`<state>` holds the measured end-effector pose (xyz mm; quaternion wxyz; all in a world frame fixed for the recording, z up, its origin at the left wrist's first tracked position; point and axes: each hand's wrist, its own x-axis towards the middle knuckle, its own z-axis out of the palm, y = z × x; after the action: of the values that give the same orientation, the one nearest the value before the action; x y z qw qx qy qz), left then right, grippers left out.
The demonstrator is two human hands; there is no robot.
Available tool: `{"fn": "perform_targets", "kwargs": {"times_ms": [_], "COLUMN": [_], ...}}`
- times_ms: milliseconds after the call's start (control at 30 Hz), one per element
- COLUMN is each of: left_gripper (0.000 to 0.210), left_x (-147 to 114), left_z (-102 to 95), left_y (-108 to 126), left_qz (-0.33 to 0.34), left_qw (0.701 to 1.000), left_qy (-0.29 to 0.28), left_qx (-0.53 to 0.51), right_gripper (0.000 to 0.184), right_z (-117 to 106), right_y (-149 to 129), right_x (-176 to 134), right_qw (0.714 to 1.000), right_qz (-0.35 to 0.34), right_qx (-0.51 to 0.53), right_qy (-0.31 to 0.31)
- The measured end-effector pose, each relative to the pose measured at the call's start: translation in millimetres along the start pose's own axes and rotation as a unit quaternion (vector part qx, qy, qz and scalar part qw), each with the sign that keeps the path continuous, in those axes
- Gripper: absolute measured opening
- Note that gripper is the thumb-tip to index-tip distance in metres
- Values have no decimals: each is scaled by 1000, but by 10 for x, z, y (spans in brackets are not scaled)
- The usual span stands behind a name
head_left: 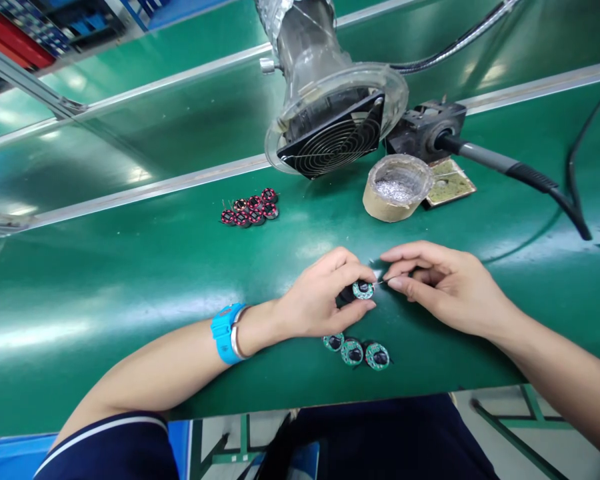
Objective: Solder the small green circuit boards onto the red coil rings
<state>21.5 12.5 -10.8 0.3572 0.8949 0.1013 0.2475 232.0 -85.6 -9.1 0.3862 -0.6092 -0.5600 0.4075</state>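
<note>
My left hand grips a small round green circuit board with a black part at its centre, thumb and index finger on either side of it. To its right, my right hand pinches a thin wire at the board's edge, between thumb and fingertips. Whether the wire is fixed to the board is too small to tell. Below the left hand, several similar round boards lie in a short row, among them a middle board and a right-hand board.
Several red-and-black wound coils stand grouped on the green bench. A fume extractor hangs over the back. Behind my right hand are a tape-roll cup of silvery scraps, a yellowish sponge and a soldering iron in its holder, its cable trailing right.
</note>
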Motion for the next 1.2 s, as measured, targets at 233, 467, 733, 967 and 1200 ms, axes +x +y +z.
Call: {"fn": "perform_targets", "kwargs": {"times_ms": [233, 467, 733, 967, 1200], "left_gripper": [24, 26, 30, 32, 32], "left_x": [4, 2, 17, 32, 40], "left_z": [-1, -4, -23, -27, -10], "left_y": [0, 3, 19, 30, 30], "left_qz": [4, 0, 7, 8, 5], "left_qw": [1000, 1000, 1000, 999, 999], "left_qy": [1, 4, 3, 1, 7], "left_qx": [1, 5, 28, 48, 32], "right_gripper": [30, 29, 31, 32, 30], "right_z": [24, 68, 146, 153, 211], "right_y": [-29, -54, -63, -57, -52], "right_x": [16, -1, -6, -18, -20], "right_qw": [1000, 999, 996, 989, 981], "right_qz": [1, -36, -85, -120, -165], "right_qx": [-8, -5, -20, -68, -66], "right_qy": [-4, -10, 23, 52, 74]}}
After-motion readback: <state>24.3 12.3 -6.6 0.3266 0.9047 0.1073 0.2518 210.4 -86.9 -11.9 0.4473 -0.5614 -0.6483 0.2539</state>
